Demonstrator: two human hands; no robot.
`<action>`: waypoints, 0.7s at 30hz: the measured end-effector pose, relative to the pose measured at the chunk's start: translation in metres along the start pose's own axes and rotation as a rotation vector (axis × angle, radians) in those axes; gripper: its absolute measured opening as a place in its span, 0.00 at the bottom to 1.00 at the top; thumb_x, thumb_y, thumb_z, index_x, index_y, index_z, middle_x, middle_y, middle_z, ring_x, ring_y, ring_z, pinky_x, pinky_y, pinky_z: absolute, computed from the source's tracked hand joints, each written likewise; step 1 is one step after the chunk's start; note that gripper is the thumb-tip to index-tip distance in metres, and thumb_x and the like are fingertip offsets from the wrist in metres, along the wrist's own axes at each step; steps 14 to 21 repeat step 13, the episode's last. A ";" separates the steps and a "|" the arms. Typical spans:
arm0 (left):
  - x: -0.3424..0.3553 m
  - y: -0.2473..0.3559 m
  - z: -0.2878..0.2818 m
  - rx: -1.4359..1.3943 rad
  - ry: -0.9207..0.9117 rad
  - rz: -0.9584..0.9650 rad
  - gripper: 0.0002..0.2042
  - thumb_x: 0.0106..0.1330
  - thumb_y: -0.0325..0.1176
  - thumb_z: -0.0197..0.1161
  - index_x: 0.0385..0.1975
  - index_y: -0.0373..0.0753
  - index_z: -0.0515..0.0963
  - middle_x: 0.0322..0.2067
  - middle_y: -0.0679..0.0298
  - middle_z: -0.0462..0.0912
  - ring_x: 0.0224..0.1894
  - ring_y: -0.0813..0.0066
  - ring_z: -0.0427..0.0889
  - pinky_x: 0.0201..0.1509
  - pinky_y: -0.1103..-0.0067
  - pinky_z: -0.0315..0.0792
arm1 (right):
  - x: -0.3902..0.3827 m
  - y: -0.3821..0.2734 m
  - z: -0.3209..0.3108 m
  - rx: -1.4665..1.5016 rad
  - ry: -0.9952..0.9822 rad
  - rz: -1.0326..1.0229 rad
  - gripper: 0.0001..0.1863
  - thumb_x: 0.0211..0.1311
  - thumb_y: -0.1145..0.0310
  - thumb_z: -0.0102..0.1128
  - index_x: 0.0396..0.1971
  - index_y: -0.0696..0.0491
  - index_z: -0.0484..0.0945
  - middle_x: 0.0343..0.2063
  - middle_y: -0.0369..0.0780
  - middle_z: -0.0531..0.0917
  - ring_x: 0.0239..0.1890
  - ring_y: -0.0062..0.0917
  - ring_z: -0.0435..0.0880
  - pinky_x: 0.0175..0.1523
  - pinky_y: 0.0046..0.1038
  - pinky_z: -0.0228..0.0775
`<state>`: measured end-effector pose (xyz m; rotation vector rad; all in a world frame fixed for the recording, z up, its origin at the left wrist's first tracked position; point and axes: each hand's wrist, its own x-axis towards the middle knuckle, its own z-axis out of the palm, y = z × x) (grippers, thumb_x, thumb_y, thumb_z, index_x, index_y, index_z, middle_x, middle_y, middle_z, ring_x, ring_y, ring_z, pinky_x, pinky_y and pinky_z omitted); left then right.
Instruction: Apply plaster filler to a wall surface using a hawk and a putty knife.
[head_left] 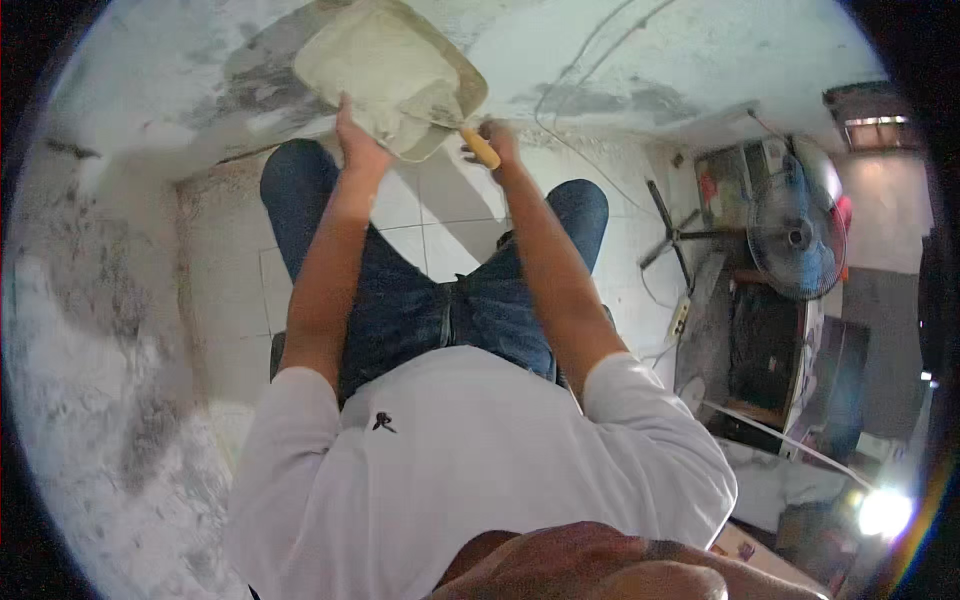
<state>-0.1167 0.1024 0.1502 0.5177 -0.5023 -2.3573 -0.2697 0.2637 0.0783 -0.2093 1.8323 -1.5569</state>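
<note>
A shallow basin (pixel 472 85) with rounded corners is held up in front of the wall, beyond my knees. Pale, wet-looking paste (pixel 370 60) coats its inside. My left hand (pixel 362 142) grips the basin's near left edge, with the thumb up along the rim and the other fingers hidden beneath. At the near right corner, my right hand (pixel 503 148) is closed around the yellow handle of a trowel (pixel 480 148), its fingers partly behind the handle and slightly blurred. The trowel's blade lies in the basin against the paste.
A patchy wall (pixel 560 60) with a loose cable (pixel 545 100) rises ahead, and another stained wall (pixel 110 300) stands at left. White tiles (pixel 400 250) show between my knees. A standing fan (pixel 797 235), a power strip (pixel 680 315) and a bright lamp (pixel 885 512) are at right.
</note>
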 end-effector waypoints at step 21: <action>0.022 -0.028 -0.054 -0.029 0.054 0.071 0.31 0.66 0.53 0.55 0.65 0.44 0.60 0.61 0.58 0.68 0.61 0.52 0.68 0.64 0.59 0.62 | -0.087 -0.039 0.018 -0.537 -0.285 -0.034 0.33 0.60 0.49 0.61 0.51 0.62 0.64 0.29 0.50 0.83 0.24 0.31 0.83 0.24 0.28 0.77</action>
